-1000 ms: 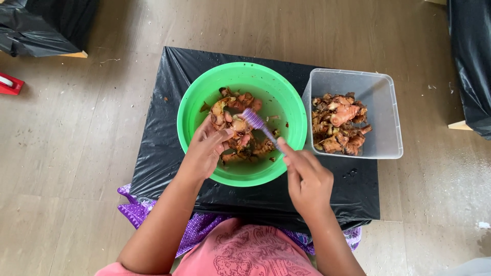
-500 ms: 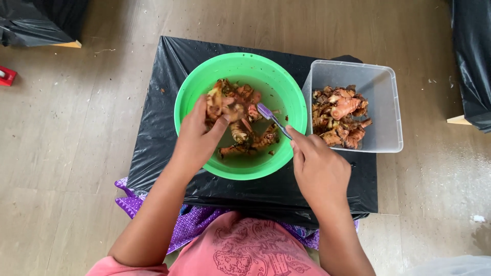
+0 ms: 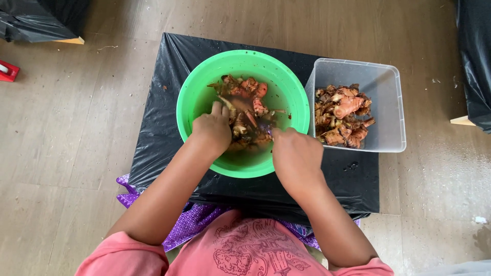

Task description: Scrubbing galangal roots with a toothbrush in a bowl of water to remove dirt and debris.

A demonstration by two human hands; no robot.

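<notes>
A green bowl holds brown and reddish root pieces in murky water. My left hand reaches into the bowl from the near side, its fingers closed around one root piece. My right hand is curled at the bowl's near right rim. It grips a purple brush, of which only a small bit shows at the fingertips, down among the roots. The two hands are close together over the near half of the bowl.
A clear plastic tub right of the bowl holds more root pieces. Both stand on a low table wrapped in black plastic on a wooden floor. Black bags lie at top left and right; a red object lies at the left edge.
Both hands have dropped lower into the bowl. The brush, earlier lifted and plainly visible above the roots, is now pushed down among them and mostly hidden by my right hand.
</notes>
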